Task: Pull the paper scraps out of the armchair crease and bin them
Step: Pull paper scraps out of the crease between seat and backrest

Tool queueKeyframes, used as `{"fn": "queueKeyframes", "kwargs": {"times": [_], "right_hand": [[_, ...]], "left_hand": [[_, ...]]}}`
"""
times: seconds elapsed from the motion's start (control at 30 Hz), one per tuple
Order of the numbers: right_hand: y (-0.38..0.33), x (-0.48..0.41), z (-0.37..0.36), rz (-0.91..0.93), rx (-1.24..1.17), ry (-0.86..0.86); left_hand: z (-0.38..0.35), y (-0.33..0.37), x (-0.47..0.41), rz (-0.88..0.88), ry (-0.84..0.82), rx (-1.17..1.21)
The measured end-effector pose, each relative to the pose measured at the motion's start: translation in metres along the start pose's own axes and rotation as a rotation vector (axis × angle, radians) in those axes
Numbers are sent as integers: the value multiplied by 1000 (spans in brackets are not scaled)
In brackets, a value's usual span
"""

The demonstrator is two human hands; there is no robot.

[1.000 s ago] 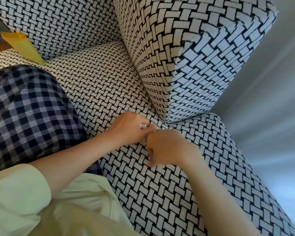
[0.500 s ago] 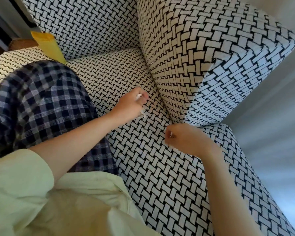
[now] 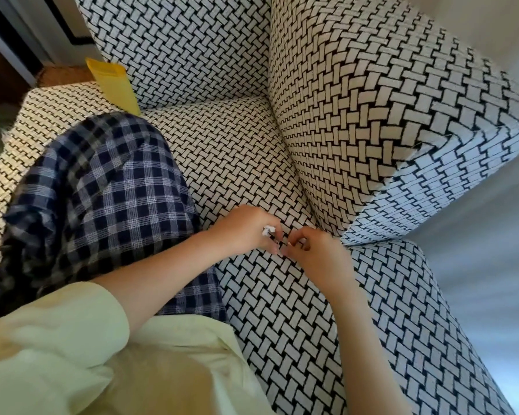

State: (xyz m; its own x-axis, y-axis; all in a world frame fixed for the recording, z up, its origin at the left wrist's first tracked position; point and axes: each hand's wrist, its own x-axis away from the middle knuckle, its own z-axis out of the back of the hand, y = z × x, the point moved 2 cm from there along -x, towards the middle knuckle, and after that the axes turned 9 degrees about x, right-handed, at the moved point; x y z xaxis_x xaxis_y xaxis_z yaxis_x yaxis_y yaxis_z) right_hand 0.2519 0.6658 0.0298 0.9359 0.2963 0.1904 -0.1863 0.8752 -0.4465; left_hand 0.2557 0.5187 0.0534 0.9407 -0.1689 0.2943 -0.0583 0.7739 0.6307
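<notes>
1. Black-and-white woven armchair [image 3: 228, 151] cloth fills the view, with a crease [image 3: 296, 181] where the seat meets the arm.
2. One small white paper scrap [image 3: 268, 230] is pinched in the left hand [image 3: 243, 232], just over the seat.
3. Beside it, the right hand [image 3: 321, 259] curls at the crease's near end; whether it pinches anything cannot be told.
4. The step looks like picking scraps out. Next comes feeling along the crease, then finding a bin, which is out of sight.

On the black-and-white woven armchair [image 3: 252, 163], the left grip [image 3: 244, 232] pinches a small white paper scrap [image 3: 268, 230] in its fingers. The right grip [image 3: 321, 259], fingers curled, rests just beside it, near the crease under the armrest [image 3: 372, 130]. A checked trouser leg [image 3: 102, 190] lies on the seat.
</notes>
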Motion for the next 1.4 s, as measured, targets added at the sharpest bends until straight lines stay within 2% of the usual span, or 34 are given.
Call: {"fn": "queueKeyframes", "kwargs": {"times": [0.17, 0.23, 0.33, 0.4, 0.5, 0.57, 0.63, 0.7, 0.83, 0.93, 1.03, 1.17, 1.27, 1.4], "right_hand": [[-12, 1, -8, 3, 156, -36], [-18, -6, -7, 1, 59, -92], [-34, -16, 1, -107, -556, -167], [-52, -21, 13, -124, -771, -120], [-92, -35, 38, -54, -890, -33], [-119, -50, 51, 34, -743, 99], [-146, -61, 59, 142, -533, 266], [-170, -68, 62, 232, -397, 359], [-213, -77, 54, 288, -228, 264], [-242, -82, 48, 344, -154, 186], [-267, -92, 47, 391, -234, 145], [-296, -109, 38, 304, -560, 183], [-320, -120, 28, 224, -702, 168], [-361, -140, 3, 161, -801, 34]], "left_hand": [[-11, -3, -8, -28, 38, -94], [-11, -6, -10, 10, 31, 6], [2, -5, -13, 260, 101, 626], [15, -2, -16, 409, 113, 1050], [50, 8, -12, 409, 175, 1646], [76, 8, -9, 357, 228, 1812], [99, 5, -7, 323, 315, 1866], [117, -2, -6, 294, 385, 1887], [146, -26, 1, 225, 455, 1992], [164, -49, 5, 174, 505, 1984], [185, -66, 6, 168, 574, 2000], [214, -89, 11, 184, 781, 2066], [229, -109, 17, 153, 772, 2099], [257, -146, 29, 75, 867, 2166]]}}
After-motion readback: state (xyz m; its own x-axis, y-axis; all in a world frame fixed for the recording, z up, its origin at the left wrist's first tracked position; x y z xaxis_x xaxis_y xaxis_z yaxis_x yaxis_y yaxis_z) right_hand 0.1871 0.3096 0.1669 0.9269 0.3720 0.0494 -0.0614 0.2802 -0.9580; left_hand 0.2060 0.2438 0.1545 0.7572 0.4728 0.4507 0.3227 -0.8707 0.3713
